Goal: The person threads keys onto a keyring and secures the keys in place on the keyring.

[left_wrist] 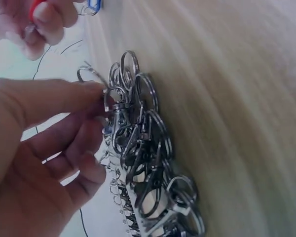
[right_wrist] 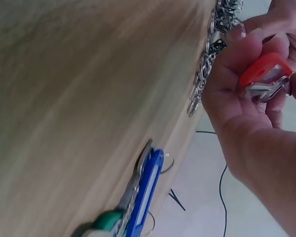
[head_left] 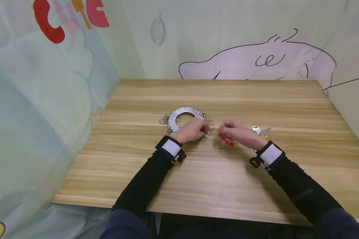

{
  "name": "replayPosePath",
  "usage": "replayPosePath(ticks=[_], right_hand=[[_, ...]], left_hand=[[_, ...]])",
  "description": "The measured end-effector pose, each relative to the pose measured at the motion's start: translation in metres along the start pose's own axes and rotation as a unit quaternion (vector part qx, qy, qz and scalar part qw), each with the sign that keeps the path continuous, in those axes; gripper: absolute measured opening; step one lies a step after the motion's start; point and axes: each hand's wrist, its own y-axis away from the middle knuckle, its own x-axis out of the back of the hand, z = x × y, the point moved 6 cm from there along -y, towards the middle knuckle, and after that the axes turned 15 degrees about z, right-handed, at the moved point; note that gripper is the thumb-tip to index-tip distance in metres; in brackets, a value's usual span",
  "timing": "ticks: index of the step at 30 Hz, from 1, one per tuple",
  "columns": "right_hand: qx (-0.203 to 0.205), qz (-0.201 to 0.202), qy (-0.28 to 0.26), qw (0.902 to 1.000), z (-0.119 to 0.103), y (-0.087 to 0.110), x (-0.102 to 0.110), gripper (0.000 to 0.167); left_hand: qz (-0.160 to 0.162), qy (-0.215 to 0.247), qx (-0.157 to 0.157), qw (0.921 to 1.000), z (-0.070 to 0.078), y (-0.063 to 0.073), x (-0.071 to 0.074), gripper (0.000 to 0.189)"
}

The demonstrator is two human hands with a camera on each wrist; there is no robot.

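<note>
The left hand (head_left: 194, 128) pinches a key ring (left_wrist: 91, 70) at the right edge of the white hoop (head_left: 172, 122), which lies on the table (head_left: 197, 179) fringed with metal clasps (left_wrist: 121, 114). Just beside it, the right hand (head_left: 238, 133) grips a red tag (right_wrist: 263, 66), apparently with a metal ring attached. A blue tag (right_wrist: 146, 193) lies near the right wrist, beside something green (right_wrist: 108, 219).

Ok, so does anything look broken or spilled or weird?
Nothing looks spilled or broken. One ring by the left hand looks a bit odd: its end seems to stick out instead of lying flat, though it's too blurry to be sure.
</note>
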Motion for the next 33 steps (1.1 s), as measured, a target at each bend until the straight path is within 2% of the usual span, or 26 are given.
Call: replayPosePath(ticks=[3,7,14,18,23,29,33], right_hand=[[0.005,0.006,0.010,0.9999,0.000,-0.003,-0.004,0.027],[0.022,0.020,0.020,0.9993,0.000,-0.007,-0.012,0.030],[0.054,0.026,0.041,0.9974,-0.007,-0.010,-0.028,0.029],[0.071,0.044,0.049,0.9953,-0.014,-0.011,-0.032,0.024],[0.081,0.059,0.074,0.9922,-0.018,-0.013,-0.030,0.022],[0.069,0.060,0.062,0.9939,-0.015,-0.016,-0.029,0.026],[0.074,0.057,0.061,0.9938,-0.013,-0.015,-0.029,0.024]], left_hand=[[0.021,0.033,0.030,0.9988,-0.002,0.002,0.005,0.013],[0.068,0.076,0.062,0.9929,-0.004,0.008,0.013,0.009],[0.124,0.095,0.077,0.9846,-0.002,0.015,0.018,0.009],[0.151,0.110,0.083,0.9788,-0.002,0.016,0.021,0.010],[0.174,0.114,0.077,0.9751,-0.001,0.017,0.025,0.008],[0.192,0.095,0.022,0.9764,0.007,0.021,0.025,0.011],[0.181,0.125,0.019,0.9753,0.008,0.025,0.023,0.012]])
